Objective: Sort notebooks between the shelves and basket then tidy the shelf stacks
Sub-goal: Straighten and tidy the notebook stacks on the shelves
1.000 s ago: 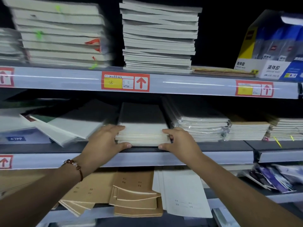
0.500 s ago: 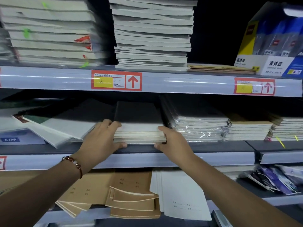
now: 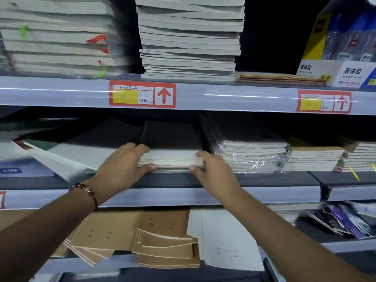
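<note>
A short stack of dark-covered notebooks [image 3: 173, 157] lies on the middle shelf [image 3: 264, 179], its pale page edges facing me. My left hand [image 3: 120, 169] grips the stack's front left corner, fingers up its side and onto the cover, thumb along the bottom front edge. At the front right corner my right hand [image 3: 215, 174] holds it the same way. No basket is in view.
White notebooks [image 3: 81, 151] lean askew just left of the stack. Plastic-wrapped spiral notebooks [image 3: 252, 153] sit tight against its right side. Tall grey stacks [image 3: 189, 37] and a glue box [image 3: 345, 47] fill the upper shelf. Brown notebooks [image 3: 142, 231] lie untidy on the lower shelf.
Both hands stay on the stack's front corners. My left fingers have crept further up onto the cover. The stack has barely shifted on the shelf.
</note>
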A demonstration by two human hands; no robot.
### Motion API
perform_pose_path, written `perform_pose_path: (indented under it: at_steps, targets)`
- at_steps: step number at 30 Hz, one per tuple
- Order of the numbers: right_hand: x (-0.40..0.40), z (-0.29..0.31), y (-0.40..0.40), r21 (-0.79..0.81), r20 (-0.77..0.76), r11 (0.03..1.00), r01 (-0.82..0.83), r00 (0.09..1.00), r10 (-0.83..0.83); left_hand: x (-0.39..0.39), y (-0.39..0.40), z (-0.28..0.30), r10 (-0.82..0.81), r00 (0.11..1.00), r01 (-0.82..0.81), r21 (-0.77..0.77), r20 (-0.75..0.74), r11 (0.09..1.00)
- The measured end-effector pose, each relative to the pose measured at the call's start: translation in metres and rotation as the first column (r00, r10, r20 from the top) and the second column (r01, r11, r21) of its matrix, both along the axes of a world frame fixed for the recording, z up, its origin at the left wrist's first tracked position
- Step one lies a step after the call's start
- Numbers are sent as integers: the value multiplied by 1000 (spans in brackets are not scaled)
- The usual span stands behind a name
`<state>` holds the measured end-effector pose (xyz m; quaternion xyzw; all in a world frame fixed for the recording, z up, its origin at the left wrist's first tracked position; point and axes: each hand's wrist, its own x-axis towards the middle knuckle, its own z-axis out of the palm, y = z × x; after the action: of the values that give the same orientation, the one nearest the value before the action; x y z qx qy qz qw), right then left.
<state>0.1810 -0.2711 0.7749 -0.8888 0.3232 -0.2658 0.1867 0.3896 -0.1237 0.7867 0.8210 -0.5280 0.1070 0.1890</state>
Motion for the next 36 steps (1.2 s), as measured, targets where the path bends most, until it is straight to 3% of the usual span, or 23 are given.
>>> perform_pose_path:
  at_steps: [5,11,14,18,22,28,36]
  targets:
    - [2,-2,-5,1,79,999,32,996,-32,1,-5,0,0,1000,0,-37,0,999]
    - [9,-4,0,-10,68,995,104,992,-103,-2,-8,-1,18,1000,-18,-51,-9,999]
    - [12,-1,11,181,105,982,59,991,-79,-6,-6,-1,27,999,-27,1,36,1000]
    - [15,16,19,540,193,841,-27,977,-92,-10,-8,-2,41,994,-40,-18,106,999]
    - [6,25,20,640,283,763,-85,950,-132,-7,-8,-8,60,991,-50,-79,122,996]
    - [11,12,8,572,170,820,-21,981,-94,-11,-15,-11,76,987,-59,-118,143,991]
    - [17,-2,5,183,-91,983,24,996,-8,-12,-10,-8,58,995,-52,-71,86,996]
